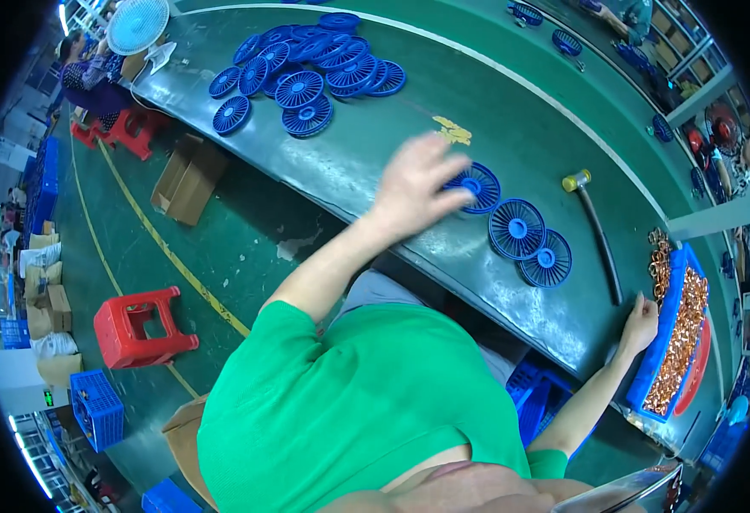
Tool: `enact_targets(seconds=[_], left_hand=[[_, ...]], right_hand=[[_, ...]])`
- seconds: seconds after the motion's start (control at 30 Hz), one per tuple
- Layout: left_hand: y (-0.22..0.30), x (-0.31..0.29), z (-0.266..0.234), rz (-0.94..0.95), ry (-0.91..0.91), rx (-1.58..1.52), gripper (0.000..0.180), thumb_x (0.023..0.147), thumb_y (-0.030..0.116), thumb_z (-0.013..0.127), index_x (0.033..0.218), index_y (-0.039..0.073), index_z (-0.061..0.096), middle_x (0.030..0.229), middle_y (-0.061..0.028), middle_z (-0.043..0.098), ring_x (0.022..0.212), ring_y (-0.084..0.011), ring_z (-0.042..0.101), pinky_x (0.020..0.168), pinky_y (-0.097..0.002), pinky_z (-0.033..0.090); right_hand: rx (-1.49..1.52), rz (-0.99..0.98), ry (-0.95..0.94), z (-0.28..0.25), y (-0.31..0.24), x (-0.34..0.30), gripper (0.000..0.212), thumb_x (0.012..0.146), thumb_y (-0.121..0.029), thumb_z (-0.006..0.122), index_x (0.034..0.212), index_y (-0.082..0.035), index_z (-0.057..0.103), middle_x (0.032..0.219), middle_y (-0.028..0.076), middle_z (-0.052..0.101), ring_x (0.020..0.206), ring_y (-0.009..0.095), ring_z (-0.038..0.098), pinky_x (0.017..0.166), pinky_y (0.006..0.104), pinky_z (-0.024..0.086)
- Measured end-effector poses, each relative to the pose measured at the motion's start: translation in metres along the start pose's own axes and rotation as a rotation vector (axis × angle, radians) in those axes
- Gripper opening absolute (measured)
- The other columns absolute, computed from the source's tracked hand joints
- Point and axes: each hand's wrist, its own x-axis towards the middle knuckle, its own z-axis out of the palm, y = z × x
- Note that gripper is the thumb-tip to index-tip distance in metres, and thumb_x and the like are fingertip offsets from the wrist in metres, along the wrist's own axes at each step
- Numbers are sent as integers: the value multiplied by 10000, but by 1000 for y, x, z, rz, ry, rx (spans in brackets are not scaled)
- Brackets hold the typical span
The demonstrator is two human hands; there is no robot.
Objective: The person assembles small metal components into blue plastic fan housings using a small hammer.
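My left hand (417, 188) is over the workbench with its fingers spread, partly covering a blue spoked wheel (482, 181). Two more blue wheels, a middle one (511, 244) and a right one (554, 272), lie beside it in an overlapping row. Over on the right, my right hand (641, 325) is beside a long blue tray (653, 366) full of copper-coloured rings (684, 346). Its fingers are pinched together; what they hold, if anything, is too small to tell. A mallet (600, 243) with a yellow head lies on the bench, its handle end close to my right hand.
A heap of blue wheels (300, 89) covers the bench at the far left. Loose copper rings (658, 267) lie beside the tray. A red stool (140, 338), an open cardboard box (188, 181) and a blue crate (96, 412) stand on the floor. Another person (93, 81) sits near a fan (138, 26).
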Motion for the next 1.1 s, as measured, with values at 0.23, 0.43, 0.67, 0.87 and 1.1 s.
enact_targets(seconds=[0.23, 0.43, 0.67, 0.87, 1.1], left_hand=[[-167, -5, -106, -967, 439, 698, 720, 895, 522, 511, 1389, 23, 355, 1358, -401, 336, 1291, -501, 311, 1061, -588, 230], [-289, -65, -157, -1543, 533, 337, 1178, 680, 519, 778, 1416, -103, 101, 1449, -370, 219, 1320, -451, 353, 1058, -458, 375], [-244, -92, -161, -934, 932, 123, 400, 689, 64, 806, 998, -100, 614, 981, -171, 670, 831, -250, 640, 781, -390, 522], [-91, -46, -89, -477, 776, 103, 357, 875, 60, 670, 1144, -75, 477, 1065, -204, 628, 925, -242, 636, 846, -331, 526], [68, -4, 12, -511, 243, -750, 250, 994, 208, 505, 1147, 18, 446, 1065, -55, 473, 954, -109, 472, 863, -265, 416]], right_hand=[[290, -4, 82, -17, -36, -27, 354, 896, -351, 666, 777, -20, 621, 604, 1, 503, 570, 69, 489, 512, 264, 394], [825, 124, -89, -16, -38, -49, 174, 916, -173, 653, 1011, -28, 636, 819, 29, 657, 662, 82, 607, 587, 185, 480], [1076, -120, -67, -44, -137, -95, 144, 910, -28, 609, 1036, 32, 644, 930, 89, 665, 797, 129, 639, 712, 252, 540], [843, -539, 189, -69, -183, -104, 177, 746, 21, 737, 901, -26, 664, 853, 79, 622, 772, 206, 599, 677, 296, 490], [773, -804, 291, -79, -215, -118, 232, 634, -27, 800, 817, -50, 659, 795, 70, 634, 713, 254, 601, 636, 344, 492]])
